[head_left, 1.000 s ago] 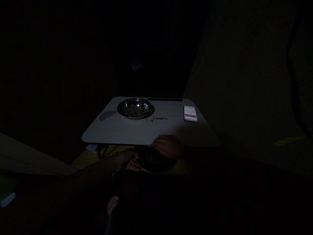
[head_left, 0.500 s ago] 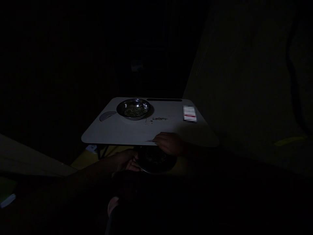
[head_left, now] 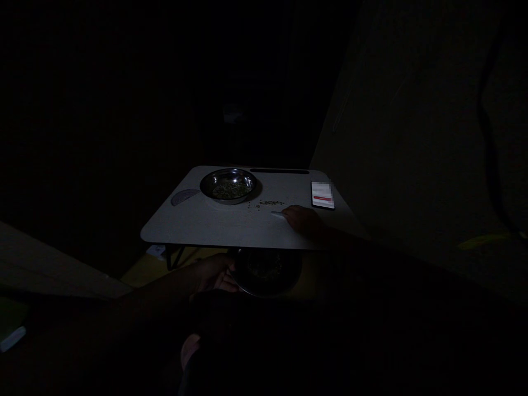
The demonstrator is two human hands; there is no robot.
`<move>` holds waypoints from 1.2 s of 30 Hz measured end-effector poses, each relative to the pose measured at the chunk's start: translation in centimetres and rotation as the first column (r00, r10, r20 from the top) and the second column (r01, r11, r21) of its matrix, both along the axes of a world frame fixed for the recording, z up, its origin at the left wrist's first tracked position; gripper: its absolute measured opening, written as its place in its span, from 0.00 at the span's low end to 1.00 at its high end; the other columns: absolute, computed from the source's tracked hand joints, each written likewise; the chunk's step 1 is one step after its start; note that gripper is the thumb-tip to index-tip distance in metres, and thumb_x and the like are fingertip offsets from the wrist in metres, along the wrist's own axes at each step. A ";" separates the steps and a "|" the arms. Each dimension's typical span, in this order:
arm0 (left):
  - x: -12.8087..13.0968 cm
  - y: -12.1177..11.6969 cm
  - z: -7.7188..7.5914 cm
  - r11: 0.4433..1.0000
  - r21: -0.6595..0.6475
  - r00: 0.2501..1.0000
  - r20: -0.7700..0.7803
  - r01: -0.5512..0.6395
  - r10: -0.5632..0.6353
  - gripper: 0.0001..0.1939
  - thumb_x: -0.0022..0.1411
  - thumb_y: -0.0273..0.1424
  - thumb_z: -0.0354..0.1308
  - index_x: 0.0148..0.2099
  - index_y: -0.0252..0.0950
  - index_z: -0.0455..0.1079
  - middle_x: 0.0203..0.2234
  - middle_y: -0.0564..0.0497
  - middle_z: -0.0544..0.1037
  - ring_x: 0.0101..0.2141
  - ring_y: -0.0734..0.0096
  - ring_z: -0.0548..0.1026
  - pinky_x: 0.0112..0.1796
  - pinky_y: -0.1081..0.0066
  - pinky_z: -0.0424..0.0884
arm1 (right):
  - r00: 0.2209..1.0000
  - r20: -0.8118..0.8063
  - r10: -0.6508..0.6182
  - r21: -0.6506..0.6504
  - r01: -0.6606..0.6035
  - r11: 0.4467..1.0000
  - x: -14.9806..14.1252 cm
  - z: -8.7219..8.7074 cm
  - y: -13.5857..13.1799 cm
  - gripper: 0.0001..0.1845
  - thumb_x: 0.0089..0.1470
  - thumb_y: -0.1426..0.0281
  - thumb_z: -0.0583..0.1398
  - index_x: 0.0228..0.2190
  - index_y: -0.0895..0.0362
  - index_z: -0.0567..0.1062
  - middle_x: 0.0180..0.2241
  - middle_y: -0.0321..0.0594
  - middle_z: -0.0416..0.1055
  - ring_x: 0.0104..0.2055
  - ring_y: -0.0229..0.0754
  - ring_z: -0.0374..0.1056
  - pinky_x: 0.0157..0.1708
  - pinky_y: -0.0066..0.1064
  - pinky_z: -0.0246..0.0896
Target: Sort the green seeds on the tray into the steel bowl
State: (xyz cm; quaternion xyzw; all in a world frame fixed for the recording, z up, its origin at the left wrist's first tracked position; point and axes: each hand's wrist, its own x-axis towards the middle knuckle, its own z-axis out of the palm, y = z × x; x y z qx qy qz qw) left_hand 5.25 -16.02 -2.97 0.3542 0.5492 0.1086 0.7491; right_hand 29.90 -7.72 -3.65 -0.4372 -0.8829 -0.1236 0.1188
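Note:
My left hand (head_left: 223, 273) is closed on the rim of a dark metal bowl (head_left: 268, 289), held just below the front edge of the white table (head_left: 214, 231). Some small bits lie in that bowl, too dim to name. Over the tabletop, my right hand (head_left: 303, 219) pinches a thin, flat, pale piece (head_left: 278, 214); its kind cannot be made out. Just beyond that piece lies a scatter of small greenish grains (head_left: 270, 203). A shiny steel bowl (head_left: 228, 187) with more such grains stands at the back left of the table.
A half-round flat piece like a protractor (head_left: 184, 197) lies left of the steel bowl. At the table's right side rests a phone (head_left: 323, 194) with a lit screen. A dark slot (head_left: 279, 171) runs along the back edge. To the right rises a wall (head_left: 412, 137). The room is very dark.
My right hand, with the pale piece, has moved from above the lower bowl at the front edge up and right onto the tabletop near the grains. My left hand still holds the bowl.

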 end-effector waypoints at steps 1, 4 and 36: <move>0.0 0.0 0.0 1.000 -0.001 1.000 0.007 0.007 -0.007 0.07 0.38 0.26 0.45 0.25 0.32 0.61 0.14 0.50 0.70 0.21 0.72 0.69 0.29 0.71 0.62 | 1.000 0.005 -0.011 0.005 0.011 1.000 0.0 -0.1 0.3 0.13 0.49 0.72 0.43 0.35 0.59 0.64 0.34 0.41 0.63 0.37 0.37 0.57 0.32 0.28 0.52; -0.1 0.1 -0.2 1.000 -0.012 1.000 0.011 0.018 -0.018 0.09 0.38 0.26 0.45 0.26 0.32 0.61 0.14 0.50 0.70 0.22 0.71 0.69 0.28 0.71 0.62 | 1.000 0.023 -0.016 0.024 0.015 1.000 -0.5 -0.4 1.0 0.13 0.49 0.72 0.43 0.35 0.59 0.64 0.34 0.41 0.63 0.38 0.38 0.56 0.32 0.28 0.52; -0.4 0.1 -0.5 1.000 0.003 0.999 0.028 -0.014 0.014 0.10 0.38 0.27 0.46 0.28 0.31 0.62 0.15 0.50 0.70 0.21 0.70 0.70 0.25 0.72 0.63 | 0.993 0.089 -0.076 0.082 0.069 0.994 -1.8 -0.6 2.6 0.15 0.48 0.73 0.43 0.38 0.59 0.62 0.37 0.42 0.62 0.38 0.40 0.55 0.31 0.28 0.50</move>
